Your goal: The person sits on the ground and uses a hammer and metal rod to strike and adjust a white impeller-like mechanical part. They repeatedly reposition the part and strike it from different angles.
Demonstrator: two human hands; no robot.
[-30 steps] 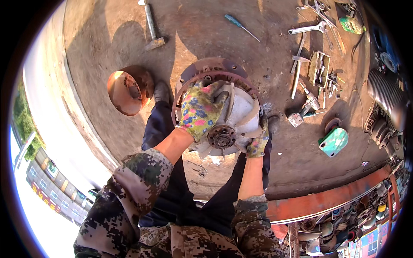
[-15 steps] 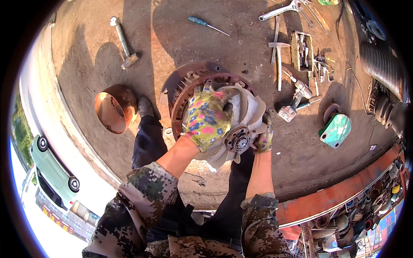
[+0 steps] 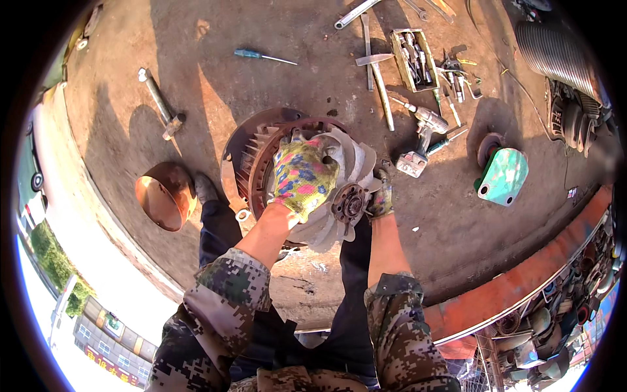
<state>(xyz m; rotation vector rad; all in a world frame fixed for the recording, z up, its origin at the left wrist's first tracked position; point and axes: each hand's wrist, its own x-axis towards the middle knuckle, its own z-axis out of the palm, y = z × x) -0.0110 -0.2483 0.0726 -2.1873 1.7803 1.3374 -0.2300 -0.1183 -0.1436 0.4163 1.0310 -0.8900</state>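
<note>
On the ground [image 3: 450, 235] between the person's legs, a pale vaned fan wheel [image 3: 361, 166] sits tilted against the near right side of a rust-brown finned housing [image 3: 256, 149], its drilled dark hub [image 3: 349, 202] facing near right; whether wheel and housing are joined cannot be told. Left hand [image 3: 304, 175], in a flower-patterned glove, lies over the wheel's left part, fingers bent over the far edge and thumb set apart, clasping it. Right hand [image 3: 381, 196], gloved alike, is against the wheel's right edge just beside the hub; its fingers are partly hidden behind the vanes, and how far they close cannot be told. To the left, an open rusty cylinder [image 3: 166, 197] stands near a boot [image 3: 206, 188], with a hammer [image 3: 158, 102] lying farther off. At the far side lies a blue-handled screwdriver [image 3: 264, 57]. Far right: a pick-headed hammer [image 3: 383, 95], a box of tools [image 3: 398, 55] and, nearer, a cordless power tool [image 3: 428, 124]. Well to the right, a green plate [image 3: 506, 175] leans on a round dark part [image 3: 486, 147]. Along the near right runs an orange-red beam [image 3: 522, 279], heaped metal parts [image 3: 548, 320] beyond it.
</note>
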